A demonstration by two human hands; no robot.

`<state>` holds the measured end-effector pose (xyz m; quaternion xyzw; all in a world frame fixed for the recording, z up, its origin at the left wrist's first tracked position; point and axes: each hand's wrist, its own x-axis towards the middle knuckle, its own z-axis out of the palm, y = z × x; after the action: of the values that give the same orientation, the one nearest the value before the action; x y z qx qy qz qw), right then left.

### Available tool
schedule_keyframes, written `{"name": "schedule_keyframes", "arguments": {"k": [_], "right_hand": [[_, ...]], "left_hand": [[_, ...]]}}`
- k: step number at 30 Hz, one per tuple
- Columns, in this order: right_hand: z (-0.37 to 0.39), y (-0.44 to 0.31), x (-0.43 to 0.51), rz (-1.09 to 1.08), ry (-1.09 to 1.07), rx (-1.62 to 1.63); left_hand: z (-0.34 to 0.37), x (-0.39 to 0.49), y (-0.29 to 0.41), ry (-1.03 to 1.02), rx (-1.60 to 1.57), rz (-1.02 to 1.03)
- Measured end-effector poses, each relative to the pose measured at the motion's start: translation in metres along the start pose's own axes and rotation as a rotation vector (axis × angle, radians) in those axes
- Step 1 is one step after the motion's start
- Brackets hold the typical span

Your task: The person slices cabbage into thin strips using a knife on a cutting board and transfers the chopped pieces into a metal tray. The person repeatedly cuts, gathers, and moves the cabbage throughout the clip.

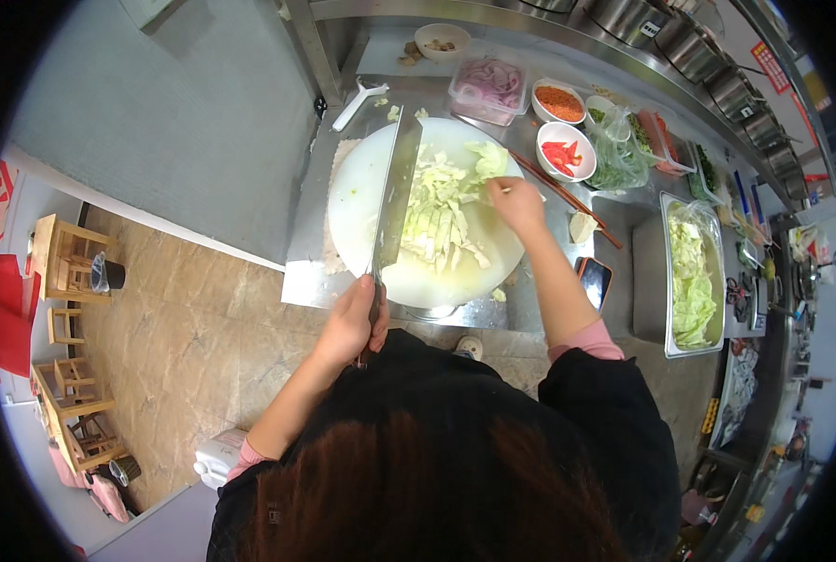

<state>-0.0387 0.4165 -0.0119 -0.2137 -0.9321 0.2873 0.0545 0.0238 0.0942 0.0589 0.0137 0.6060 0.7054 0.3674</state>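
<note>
My left hand [353, 319] grips the handle of a cleaver [398, 190], whose broad blade stands on edge over a round white cutting board [358, 204]. Right of the blade lies a heap of chopped cabbage [435, 211], cut into strips and small pieces. At the heap's right side my right hand [518, 204] has its fingertips pinched on a bit of cabbage. A larger loose cabbage leaf [488, 159] rests just beyond those fingers. The fingers partly hide what they hold.
Behind the board are a white peeler [359, 105], a tub of sliced onion [490, 86], a bowl of orange bits [558, 102] and a bowl of red slices [564, 153]. To the right lie chopsticks [580, 200], a phone [593, 282] and a steel pan of cabbage [660, 295].
</note>
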Motion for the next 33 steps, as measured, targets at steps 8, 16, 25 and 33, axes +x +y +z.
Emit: {"name": "schedule_keyframes", "arguments": {"k": [8,16,25,33], "right_hand": [[0.016,0.034,0.053,0.39,-0.055,0.342],[-0.003,0.008,0.079,0.347,-0.463,-0.058],[0.022,0.01,0.05,0.304,-0.049,-0.027],[-0.026,0.048,0.044,0.363,-0.247,0.974]], "left_hand": [[0.023,-0.004,-0.008,0.036,-0.021,-0.013],[0.047,-0.011,-0.017,0.103,0.021,-0.001],[0.078,-0.003,-0.02,0.048,0.0,-0.026],[0.097,0.01,-0.03,-0.05,-0.091,-0.107]]}}
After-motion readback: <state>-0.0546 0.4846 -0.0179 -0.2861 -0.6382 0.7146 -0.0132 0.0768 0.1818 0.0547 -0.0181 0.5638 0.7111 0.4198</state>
